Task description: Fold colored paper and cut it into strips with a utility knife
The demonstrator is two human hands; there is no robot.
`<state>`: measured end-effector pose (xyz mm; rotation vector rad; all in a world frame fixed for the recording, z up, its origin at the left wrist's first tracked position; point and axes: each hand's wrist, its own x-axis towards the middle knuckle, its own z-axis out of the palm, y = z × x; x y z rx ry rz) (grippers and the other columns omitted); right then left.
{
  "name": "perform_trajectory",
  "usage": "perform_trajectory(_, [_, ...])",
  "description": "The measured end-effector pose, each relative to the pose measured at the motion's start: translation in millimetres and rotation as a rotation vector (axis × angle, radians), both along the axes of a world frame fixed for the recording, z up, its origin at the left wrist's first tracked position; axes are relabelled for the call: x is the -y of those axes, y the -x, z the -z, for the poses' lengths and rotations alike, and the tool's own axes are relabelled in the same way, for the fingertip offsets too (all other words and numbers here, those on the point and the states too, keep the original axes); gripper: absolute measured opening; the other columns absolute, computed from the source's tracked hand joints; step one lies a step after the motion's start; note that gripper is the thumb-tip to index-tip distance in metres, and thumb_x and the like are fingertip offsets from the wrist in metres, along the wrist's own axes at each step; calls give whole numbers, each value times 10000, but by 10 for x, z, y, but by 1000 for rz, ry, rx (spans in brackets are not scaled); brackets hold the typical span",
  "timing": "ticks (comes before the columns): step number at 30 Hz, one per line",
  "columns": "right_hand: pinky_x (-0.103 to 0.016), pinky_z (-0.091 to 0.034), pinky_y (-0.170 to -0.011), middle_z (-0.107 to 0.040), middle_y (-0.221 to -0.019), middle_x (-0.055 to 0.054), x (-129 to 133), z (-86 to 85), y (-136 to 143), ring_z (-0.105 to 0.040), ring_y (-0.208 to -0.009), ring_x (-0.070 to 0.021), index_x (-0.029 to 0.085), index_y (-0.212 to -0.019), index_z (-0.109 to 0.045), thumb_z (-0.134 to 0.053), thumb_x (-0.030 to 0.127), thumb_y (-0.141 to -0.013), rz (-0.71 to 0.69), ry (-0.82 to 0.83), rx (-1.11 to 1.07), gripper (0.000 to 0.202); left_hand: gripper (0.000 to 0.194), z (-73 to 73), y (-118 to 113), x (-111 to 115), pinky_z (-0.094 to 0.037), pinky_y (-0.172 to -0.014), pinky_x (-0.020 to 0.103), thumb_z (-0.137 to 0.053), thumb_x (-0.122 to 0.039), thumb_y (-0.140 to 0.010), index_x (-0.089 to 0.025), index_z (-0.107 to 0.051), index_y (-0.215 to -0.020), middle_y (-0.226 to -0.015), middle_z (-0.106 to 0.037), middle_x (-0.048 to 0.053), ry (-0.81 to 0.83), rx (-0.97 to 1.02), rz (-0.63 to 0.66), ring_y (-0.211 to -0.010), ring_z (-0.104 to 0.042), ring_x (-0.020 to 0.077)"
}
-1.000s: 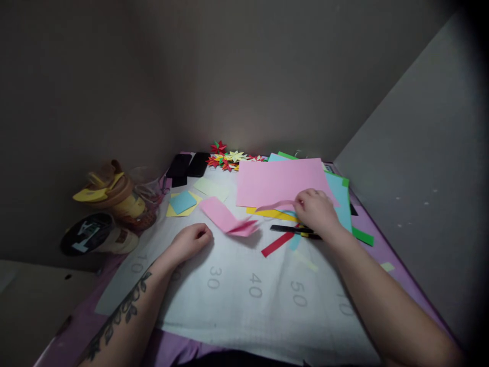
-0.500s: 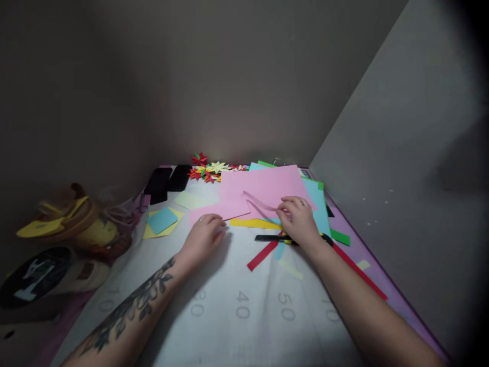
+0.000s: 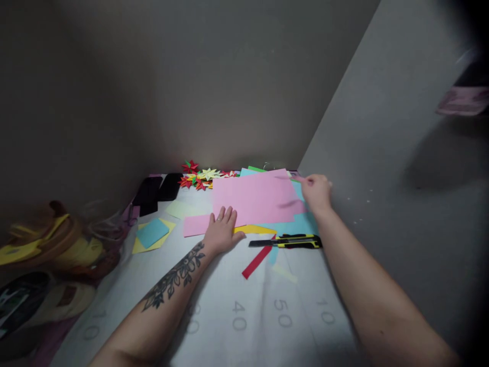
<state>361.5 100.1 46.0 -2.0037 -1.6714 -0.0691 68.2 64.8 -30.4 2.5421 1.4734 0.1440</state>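
Observation:
My left hand point(image 3: 221, 233) lies flat, fingers spread, over the edge of a small pink paper piece point(image 3: 195, 226) and the near-left corner of a large pink sheet point(image 3: 254, 196). At the right of the paper stack, my right hand point(image 3: 318, 193) is closed in a pinch on a thin pink paper strip point(image 3: 301, 179), which is blurred. Beneath the pink sheet, light blue paper point(image 3: 301, 224) and a yellow strip point(image 3: 260, 230) stick out. A black and yellow utility knife point(image 3: 288, 241) rests in front of the stack, crossing a red paper strip point(image 3: 256, 263).
Folded paper stars point(image 3: 198, 175) sit along the back wall, beside two dark phones point(image 3: 170, 187). Blue and yellow paper squares point(image 3: 153, 233) lie at left. A yellow-brown bag point(image 3: 64, 239) and a cap point(image 3: 34, 300) are further left. Walls rise behind and at right.
My right hand has carried the pink strip up and to the right, away from the knife. My left hand has moved right and flattened onto the pink paper. The view has shifted slightly.

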Motion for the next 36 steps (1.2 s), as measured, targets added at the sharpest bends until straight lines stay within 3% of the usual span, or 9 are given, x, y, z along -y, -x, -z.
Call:
perform_trajectory(5, [-668,-282,-907,-503,-1251,-231,128,257,8,-387,-1175,-418,126,-1083,-619,-553,253,-768,77,-2,69,346,705,-79,86,28,-141,-1042,663,-434,-561,-866,-203,-269,-1450,-1547,-201,152,-58,4,-84,-1412,-103,383])
perform_trajectory(8, [-560,-313,-980,-533,-1238,-165,487,492,320,-421,-1190,-319,180,-1142,-597,-525,227,-817,-285,15,92,336,698,-133,177,19,-183,-1017,673,-506,-564,-835,-215,-332,-1415,-1513,-282,174,-48,1,-136,-1380,-202,402])
perform_trajectory(11, [-455,-366,-978,-538,-1233,-112,808,599,541,-442,-1183,-263,231,-1135,-609,-579,236,-803,-645,128,48,333,522,-159,250,4,-298,-1035,525,-507,-418,-883,-212,-416,-1354,-1446,-404,157,-41,2,-96,-1327,-348,320])
perform_trajectory(16, [-444,-356,-975,-563,-1154,-106,987,539,512,-461,-1127,-262,218,-1174,-583,-583,192,-806,-650,223,40,369,338,-262,310,49,-432,-936,337,-441,-146,-886,-214,-560,-1194,-1211,-616,106,-76,-8,-49,-1142,-552,226])
perform_trajectory(23, [-400,-376,-958,-551,-1119,-88,979,473,248,-462,-1110,-257,230,-1221,-570,-635,178,-732,-705,323,14,496,373,-1111,587,323,-427,-941,336,-389,-188,-887,-218,-576,-1208,-1217,-630,76,-342,212,-283,-1105,-575,239])
perform_trajectory(25, [-388,-394,-928,-561,-1076,-82,981,462,201,-482,-1073,-253,233,-1195,-586,-622,161,-731,-699,346,9,471,380,-1241,689,347,-450,-904,304,-371,-229,-890,-206,-596,-1194,-1178,-657,55,-264,314,-245,-1073,-595,223])
perform_trajectory(29, [-374,-410,-889,-587,-996,-74,979,443,173,-506,-1015,-246,222,-1086,-633,-584,146,-773,-716,383,5,326,406,-973,824,280,-452,-921,315,-386,-220,-865,-198,-626,-1193,-1193,-655,64,51,216,-72,-1068,-606,229])
perform_trajectory(33, [-364,-427,-873,-582,-1018,-79,996,414,184,-525,-997,-230,216,-1119,-611,-530,180,-847,-736,356,-6,286,440,-525,908,361,-423,-975,399,-409,-251,-884,-159,-536,-1295,-1270,-581,141,-12,125,-49,-1137,-549,267])
perform_trajectory(36, [-359,-445,-860,-558,-1076,-89,1020,377,249,-538,-995,-221,209,-1187,-570,-494,218,-888,-724,307,-14,309,540,-376,955,545,-348,-1046,485,-495,-421,-877,-218,-437,-1373,-1426,-440,120,21,71,68,-1303,-389,311])
